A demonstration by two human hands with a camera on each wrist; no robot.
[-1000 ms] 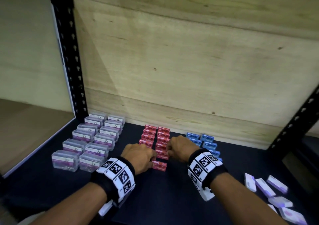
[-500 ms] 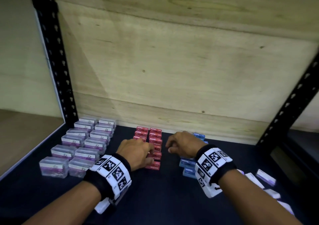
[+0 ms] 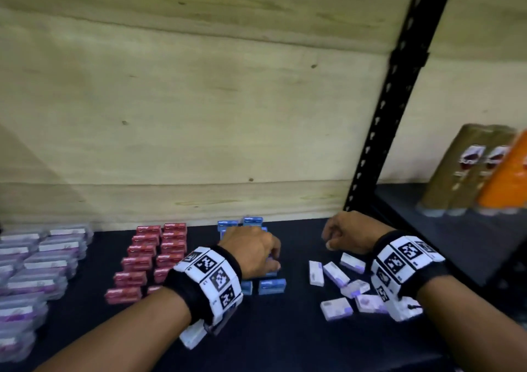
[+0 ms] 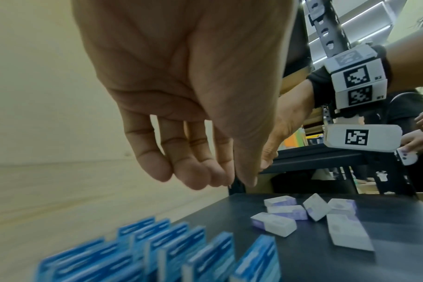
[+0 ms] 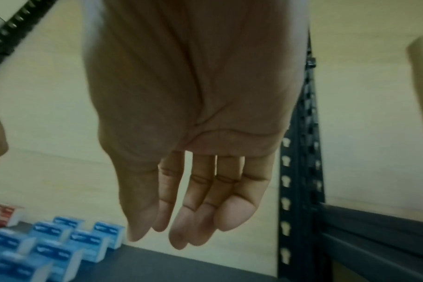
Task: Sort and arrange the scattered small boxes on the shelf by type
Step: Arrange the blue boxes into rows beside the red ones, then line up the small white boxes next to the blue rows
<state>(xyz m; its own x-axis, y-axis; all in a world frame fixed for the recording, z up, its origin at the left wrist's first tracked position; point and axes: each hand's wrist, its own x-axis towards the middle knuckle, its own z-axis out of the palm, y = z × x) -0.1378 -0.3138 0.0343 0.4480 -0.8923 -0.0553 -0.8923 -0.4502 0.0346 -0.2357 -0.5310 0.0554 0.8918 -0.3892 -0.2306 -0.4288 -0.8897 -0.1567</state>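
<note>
- Small boxes on the dark shelf board (image 3: 285, 343) sit mostly sorted: clear plastic purple-labelled cases (image 3: 42, 260) at nine o'clock, red cardboard boxes (image 3: 148, 260) beside them, blue cardboard boxes (image 4: 172, 251) upright at centre.
- Left hand (image 3: 251, 250), loosely curled and empty, hovers over the blue rows; a brush could likely domino them.
- Right hand (image 3: 349, 233), relaxed and empty, hangs above the loose white-and-lilac boxes (image 3: 342, 286) at three o'clock; sweeping could scatter them.

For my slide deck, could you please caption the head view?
Both hands, left and right, hover empty over sorted blue boxes and scattered white boxes.
</note>
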